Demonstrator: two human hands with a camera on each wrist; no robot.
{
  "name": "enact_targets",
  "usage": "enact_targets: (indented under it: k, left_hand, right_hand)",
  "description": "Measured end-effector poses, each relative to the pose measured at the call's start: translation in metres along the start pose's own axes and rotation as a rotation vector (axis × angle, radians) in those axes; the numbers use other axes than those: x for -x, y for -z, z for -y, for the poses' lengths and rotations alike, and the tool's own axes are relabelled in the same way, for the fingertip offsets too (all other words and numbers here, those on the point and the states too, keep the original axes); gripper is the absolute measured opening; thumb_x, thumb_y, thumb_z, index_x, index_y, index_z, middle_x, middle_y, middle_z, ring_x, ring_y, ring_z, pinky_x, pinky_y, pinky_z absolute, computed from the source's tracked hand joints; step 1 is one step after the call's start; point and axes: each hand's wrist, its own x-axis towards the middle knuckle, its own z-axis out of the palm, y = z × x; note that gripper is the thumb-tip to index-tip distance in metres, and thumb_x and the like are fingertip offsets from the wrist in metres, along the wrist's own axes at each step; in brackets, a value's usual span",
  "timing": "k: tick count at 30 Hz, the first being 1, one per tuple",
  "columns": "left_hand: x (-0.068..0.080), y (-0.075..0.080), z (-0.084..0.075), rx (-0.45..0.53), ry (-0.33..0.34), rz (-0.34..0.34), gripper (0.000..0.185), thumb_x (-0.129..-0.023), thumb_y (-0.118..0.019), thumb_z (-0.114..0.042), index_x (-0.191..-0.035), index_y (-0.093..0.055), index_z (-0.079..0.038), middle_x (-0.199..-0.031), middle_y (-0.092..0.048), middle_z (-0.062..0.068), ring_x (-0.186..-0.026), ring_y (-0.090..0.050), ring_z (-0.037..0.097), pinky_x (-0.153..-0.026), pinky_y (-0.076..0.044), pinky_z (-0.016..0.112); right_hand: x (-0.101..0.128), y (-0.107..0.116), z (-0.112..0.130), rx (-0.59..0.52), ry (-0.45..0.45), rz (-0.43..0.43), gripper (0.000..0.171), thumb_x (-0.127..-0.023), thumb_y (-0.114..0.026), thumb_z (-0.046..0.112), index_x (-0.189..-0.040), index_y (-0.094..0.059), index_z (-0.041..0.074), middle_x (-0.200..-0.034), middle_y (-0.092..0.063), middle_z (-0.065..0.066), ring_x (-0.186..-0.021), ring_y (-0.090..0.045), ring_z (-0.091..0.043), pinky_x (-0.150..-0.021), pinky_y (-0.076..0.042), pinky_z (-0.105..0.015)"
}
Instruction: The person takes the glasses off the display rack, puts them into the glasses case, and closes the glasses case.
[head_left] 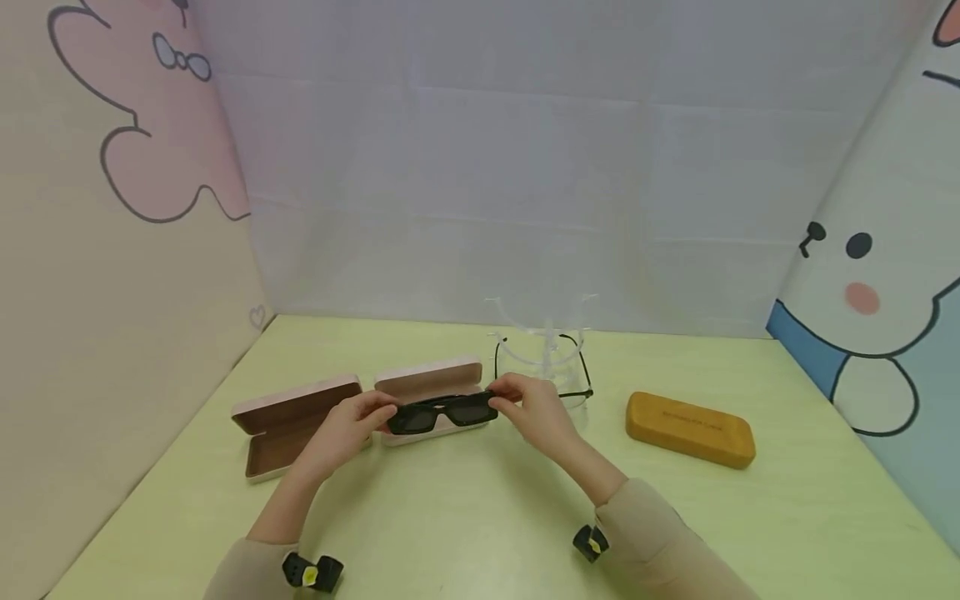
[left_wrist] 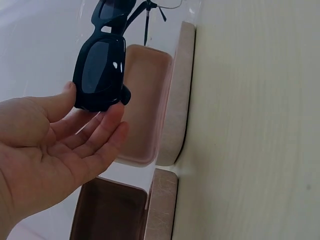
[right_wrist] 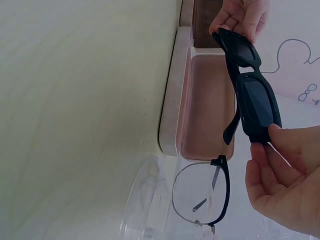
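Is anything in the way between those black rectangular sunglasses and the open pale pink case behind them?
Nothing visible is. The left hand and right hand hold the sunglasses at either end, in front of the case, which stands open.

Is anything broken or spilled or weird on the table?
Nope, nothing stands out! The sunglasses look whole where they show, the yellow case is shut, and the other glasses are at the clear stand. The brown-lined case and pink-lined case are open, but look fine. I see no spills.
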Motion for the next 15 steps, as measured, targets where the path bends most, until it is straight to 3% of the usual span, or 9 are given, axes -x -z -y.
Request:
enact_targets:
  k: [4,10,15]
  left_hand:
    - [-0.001,0.001,0.002,-0.028,0.019,-0.03,0.026,-0.095,-0.048,-0.021,-0.113,-0.058,-0.004,-0.087,-0.063,0.008,-0.085,-0.057,0.027,-0.068,-0.046,0.038]
    - [-0.01,0.001,0.006,-0.097,0.084,-0.118,0.026,-0.093,-0.051,-0.017,-0.114,-0.059,-0.003,-0.096,-0.063,0.011,-0.082,-0.06,0.023,-0.057,-0.045,0.03]
    - [-0.017,-0.001,0.01,-0.088,0.147,-0.179,0.027,-0.092,-0.053,-0.016,-0.113,-0.061,-0.001,-0.098,-0.064,0.014,-0.078,-0.062,0.02,-0.053,-0.043,0.026]
  right_hand:
    - [-0.011,-0.004,-0.001,0.009,-0.009,0.018,0.014,-0.082,-0.066,0.012,-0.096,-0.067,0.01,-0.09,-0.065,-0.002,-0.077,-0.064,-0.014,-0.066,-0.051,-0.024]
    - [-0.026,-0.017,-0.002,0.134,-0.012,0.022,0.013,-0.081,-0.068,0.012,-0.093,-0.069,0.008,-0.086,-0.067,-0.004,-0.072,-0.063,-0.014,-0.061,-0.049,-0.023]
    - [-0.037,-0.026,0.001,0.226,0.006,0.063,0.016,-0.082,-0.065,0.007,-0.098,-0.067,0.004,-0.09,-0.069,-0.007,-0.079,-0.064,-0.017,-0.066,-0.051,-0.024]
